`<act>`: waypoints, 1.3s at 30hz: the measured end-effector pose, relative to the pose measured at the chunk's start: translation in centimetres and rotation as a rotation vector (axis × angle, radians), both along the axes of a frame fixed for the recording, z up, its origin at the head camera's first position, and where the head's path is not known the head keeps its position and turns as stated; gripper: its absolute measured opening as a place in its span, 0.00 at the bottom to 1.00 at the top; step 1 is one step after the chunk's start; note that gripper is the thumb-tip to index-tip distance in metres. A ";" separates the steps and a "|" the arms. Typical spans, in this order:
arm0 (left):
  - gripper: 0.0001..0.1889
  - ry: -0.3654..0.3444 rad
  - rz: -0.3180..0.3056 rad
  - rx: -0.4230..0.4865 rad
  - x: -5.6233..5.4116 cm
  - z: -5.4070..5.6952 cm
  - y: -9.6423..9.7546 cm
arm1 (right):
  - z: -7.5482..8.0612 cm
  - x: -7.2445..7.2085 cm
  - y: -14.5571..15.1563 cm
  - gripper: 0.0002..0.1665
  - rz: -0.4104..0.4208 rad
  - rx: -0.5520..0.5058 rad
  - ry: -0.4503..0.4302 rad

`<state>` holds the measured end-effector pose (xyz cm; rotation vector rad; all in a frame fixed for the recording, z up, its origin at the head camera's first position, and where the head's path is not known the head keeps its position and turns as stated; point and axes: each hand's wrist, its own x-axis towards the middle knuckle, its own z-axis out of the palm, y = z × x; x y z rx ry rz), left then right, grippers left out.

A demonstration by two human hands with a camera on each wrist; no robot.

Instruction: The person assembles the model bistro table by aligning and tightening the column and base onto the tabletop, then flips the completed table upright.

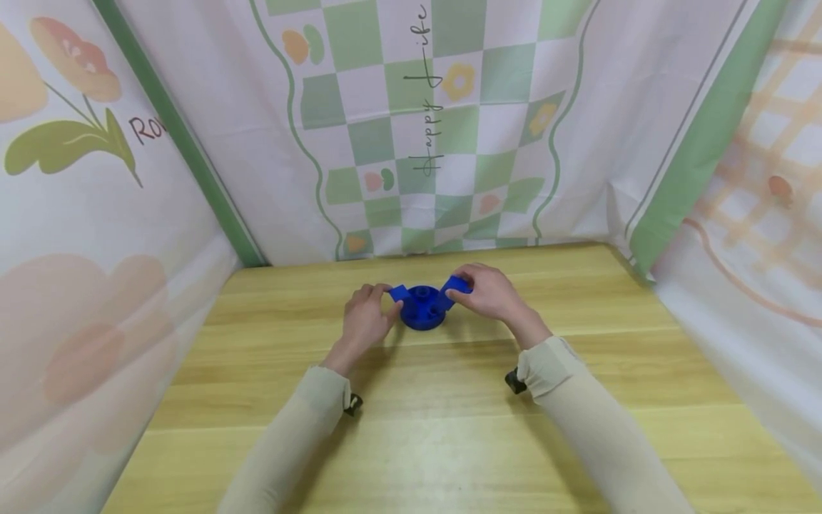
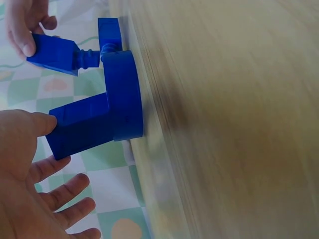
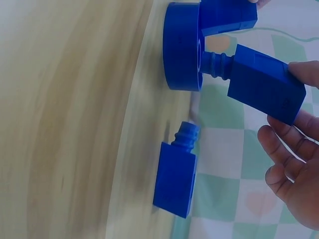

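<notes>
- On the worktop (image 1: 437,428), a holed round blue base (image 1: 422,316) is set.
- By the left hand (image 1: 364,314), a blue block (image 2: 82,127) is pinched, touching the base.
- By the right hand (image 1: 491,291), another block (image 3: 266,82) is pinched; its ribbed neck (image 3: 218,64) is revealed by the wrist views.
- Only there is a third block (image 3: 174,179) shown, lying beside the base.

Wood-grain surface (image 1: 437,442) is boxed in on three sides by printed fabric, lol. Back cloth (image 1: 452,125) is covered in green-and-white checks, "Happy Life" written sideways. Big flowers are printed on the left cloth (image 1: 96,221), peachy plaid on the right cloth (image 1: 760,185).
</notes>
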<state>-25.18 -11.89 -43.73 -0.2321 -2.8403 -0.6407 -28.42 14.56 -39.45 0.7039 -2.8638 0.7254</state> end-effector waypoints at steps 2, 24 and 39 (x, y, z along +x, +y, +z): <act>0.25 0.001 -0.002 -0.005 0.0 -0.1 0.0 | 0.0 -0.1 -0.3 0.29 0.006 0.015 0.006; 0.25 0.025 0.003 -0.034 -0.1 -0.3 0.0 | -0.6 -0.5 -2.2 0.29 0.034 0.113 -0.001; 0.25 0.041 0.000 -0.034 -0.1 -0.3 -0.1 | -0.3 -0.2 -2.3 0.27 0.086 0.186 0.040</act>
